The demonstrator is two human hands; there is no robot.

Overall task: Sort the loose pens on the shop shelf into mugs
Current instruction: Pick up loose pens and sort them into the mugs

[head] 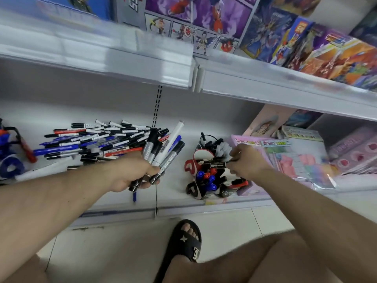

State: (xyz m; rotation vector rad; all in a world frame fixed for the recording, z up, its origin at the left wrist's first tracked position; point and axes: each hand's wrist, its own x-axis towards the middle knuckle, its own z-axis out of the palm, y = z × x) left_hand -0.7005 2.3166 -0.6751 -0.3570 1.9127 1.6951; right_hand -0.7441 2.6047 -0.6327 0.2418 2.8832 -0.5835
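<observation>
I saw the left hand (130, 172) clenched around a bundle of markers (163, 152) near the shelf (183, 207) front edge, the right hand (246, 160) pinching one black pen (217, 165) above the mugs (206, 180); loose pens (98, 139) lay piled behind the left hand.

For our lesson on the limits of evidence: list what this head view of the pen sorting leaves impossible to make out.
- Mugs: their number is unclear; pens and the right hand cover them.
- Marker labels in the left hand: too small and blurred.
- Blue object, far left: cut off by the edge.
- Loose pen pile: count hidden by overlap.
</observation>
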